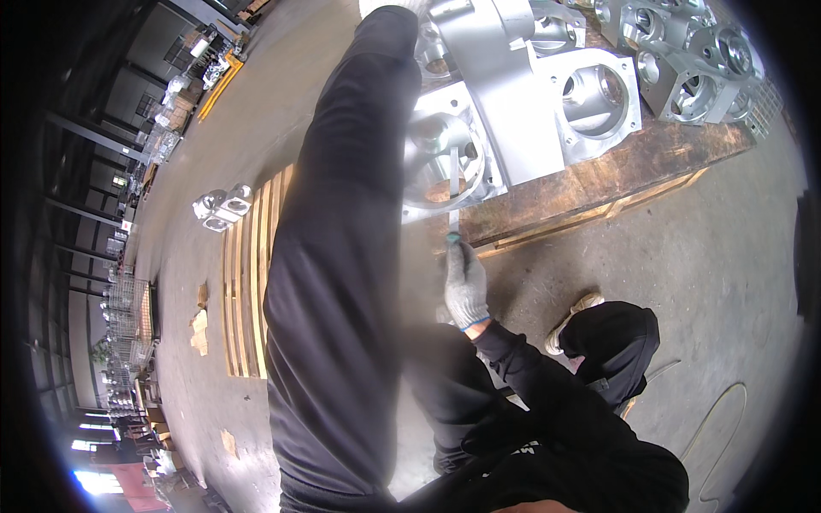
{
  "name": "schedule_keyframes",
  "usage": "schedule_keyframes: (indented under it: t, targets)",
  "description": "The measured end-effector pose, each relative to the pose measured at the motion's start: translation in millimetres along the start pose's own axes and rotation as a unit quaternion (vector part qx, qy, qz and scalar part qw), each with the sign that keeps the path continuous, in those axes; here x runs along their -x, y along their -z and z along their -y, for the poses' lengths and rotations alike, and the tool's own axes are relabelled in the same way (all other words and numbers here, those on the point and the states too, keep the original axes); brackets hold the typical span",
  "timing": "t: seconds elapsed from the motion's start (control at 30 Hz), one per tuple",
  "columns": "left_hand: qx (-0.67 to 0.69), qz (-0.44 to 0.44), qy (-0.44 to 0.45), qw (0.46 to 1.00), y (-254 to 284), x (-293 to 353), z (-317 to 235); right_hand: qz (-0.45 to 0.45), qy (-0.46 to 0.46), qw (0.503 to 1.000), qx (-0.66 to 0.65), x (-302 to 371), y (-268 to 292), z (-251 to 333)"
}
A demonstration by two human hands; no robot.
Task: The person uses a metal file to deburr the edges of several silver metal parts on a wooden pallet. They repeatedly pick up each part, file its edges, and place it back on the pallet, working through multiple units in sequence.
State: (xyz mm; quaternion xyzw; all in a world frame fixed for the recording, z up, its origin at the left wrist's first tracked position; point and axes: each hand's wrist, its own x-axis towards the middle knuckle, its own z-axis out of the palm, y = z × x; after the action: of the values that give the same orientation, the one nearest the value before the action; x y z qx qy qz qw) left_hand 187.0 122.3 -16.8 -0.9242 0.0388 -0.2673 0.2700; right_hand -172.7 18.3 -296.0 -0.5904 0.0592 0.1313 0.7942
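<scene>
My right hand [466, 286], in a grey knit glove with a blue cuff edge, is closed round the green handle of a flat file [454, 224]. The file's narrow blade reaches over the round opening of a silver metal housing [480, 152] at the near edge of a wooden worktop. My left arm stretches far forward. Only a bit of my gloved left hand [395, 5] shows at the top edge, beside the castings, and its fingers are hidden. A broad, smooth metal body [505, 94] joins that housing, with another round-bored flange [594, 104] to its right.
More silver castings [697, 90] crowd the worn wooden worktop [599, 175] at the right. On the left stands a slatted pallet [248, 291], with small castings [224, 208] by its far corner. A thin hose [727, 402] curls on the concrete floor at the lower right.
</scene>
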Motion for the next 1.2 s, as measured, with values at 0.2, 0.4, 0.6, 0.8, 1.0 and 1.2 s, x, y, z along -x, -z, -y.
schedule_keyframes:
  t: [0.2, 0.4, 0.6, 0.8, 1.0, 1.2]
  targets:
    - [-0.019, -0.023, -0.042, 0.999, -0.4, 0.2, 3.7, -0.014, 0.134, 0.989, -0.064, -28.6, 1.8, -13.9]
    - [0.528, -0.131, 0.245, 0.803, 8.1, 5.1, -5.9, 0.014, 0.056, 0.998, -0.022, -34.4, 28.9, -18.6]
    - [0.366, -0.097, 0.139, 0.915, -4.7, -1.9, 5.8, 0.113, -0.01, 0.991, -0.076, -27.5, 39.2, 15.1]
    - [0.398, -0.178, 0.199, 0.878, -21.3, -3.0, 4.3, 0.158, -0.139, 0.969, -0.131, -36.7, 77.4, 52.4]
    - [-0.003, -0.031, -0.022, 0.999, 4.0, 1.1, 6.3, 0.185, -0.11, 0.973, -0.087, -45.9, 68.4, 30.3]
    - [0.469, 0.027, 0.197, 0.86, 20.8, 3.9, 2.6, -0.03, 0.244, 0.956, 0.161, -41.8, 32.4, -1.0]
